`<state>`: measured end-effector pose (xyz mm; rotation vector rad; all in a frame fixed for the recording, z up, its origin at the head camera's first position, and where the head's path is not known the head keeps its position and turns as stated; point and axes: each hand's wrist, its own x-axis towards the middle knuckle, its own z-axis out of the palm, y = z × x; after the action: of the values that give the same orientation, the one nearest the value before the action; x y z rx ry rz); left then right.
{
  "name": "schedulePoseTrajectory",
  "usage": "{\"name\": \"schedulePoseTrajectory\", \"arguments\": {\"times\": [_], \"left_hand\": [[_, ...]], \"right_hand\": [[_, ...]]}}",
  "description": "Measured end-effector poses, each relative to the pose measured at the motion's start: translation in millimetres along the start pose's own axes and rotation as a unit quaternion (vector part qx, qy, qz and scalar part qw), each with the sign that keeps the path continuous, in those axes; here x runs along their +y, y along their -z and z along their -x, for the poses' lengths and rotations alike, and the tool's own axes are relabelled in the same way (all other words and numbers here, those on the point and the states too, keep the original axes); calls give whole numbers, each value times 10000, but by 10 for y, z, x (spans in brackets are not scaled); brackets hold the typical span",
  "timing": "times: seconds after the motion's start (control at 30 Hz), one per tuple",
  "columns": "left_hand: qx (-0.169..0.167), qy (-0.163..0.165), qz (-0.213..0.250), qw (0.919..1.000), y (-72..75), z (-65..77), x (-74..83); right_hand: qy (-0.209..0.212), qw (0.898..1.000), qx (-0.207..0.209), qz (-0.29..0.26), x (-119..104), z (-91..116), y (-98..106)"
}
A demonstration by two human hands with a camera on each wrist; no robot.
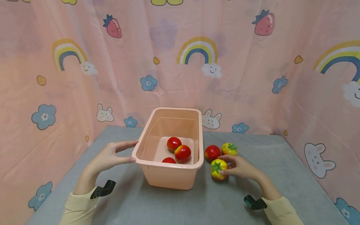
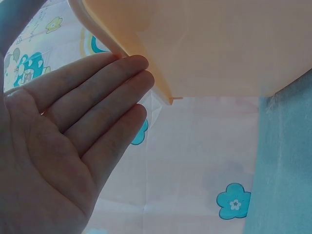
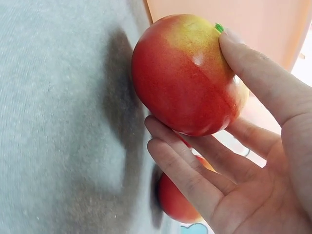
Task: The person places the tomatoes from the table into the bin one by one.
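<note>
A peach-coloured plastic bin (image 1: 172, 176) has several red tomatoes (image 1: 182, 153) in it, the nearest partly hidden by the front wall. My left hand (image 1: 108, 157) touches the bin's left rim near the front corner, its fingers straight in the left wrist view. To the right of the bin, my right hand (image 1: 242, 168) pinches a yellow-and-red tomato (image 1: 218, 169) with a green leafy top between thumb and fingers. In the right wrist view that tomato (image 3: 187, 78) is mostly red on its lower side. Behind it lie a red tomato (image 1: 212, 152) and a yellow-topped tomato (image 1: 229, 149).
The table has a grey cloth (image 1: 225, 203) over it. A pink patterned curtain (image 1: 126, 62) hangs around its back and sides. A black wrist strap (image 1: 103, 189) is on the left wrist, and another strap (image 1: 255, 202) is on the right.
</note>
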<state>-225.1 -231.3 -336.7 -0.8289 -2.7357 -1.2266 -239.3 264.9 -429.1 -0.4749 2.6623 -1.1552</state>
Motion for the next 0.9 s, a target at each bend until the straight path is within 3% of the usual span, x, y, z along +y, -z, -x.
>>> {"name": "schedulePoseTrajectory", "arguments": {"times": [0.57,0.9], "left_hand": [[19,-8,-2,10000,-4,0,-28],[37,22,-11,10000,-5,4,-38]], "right_hand": [[-102,9999,70,86,-39,71,117],[45,9998,175,100,-54,107,202]]}}
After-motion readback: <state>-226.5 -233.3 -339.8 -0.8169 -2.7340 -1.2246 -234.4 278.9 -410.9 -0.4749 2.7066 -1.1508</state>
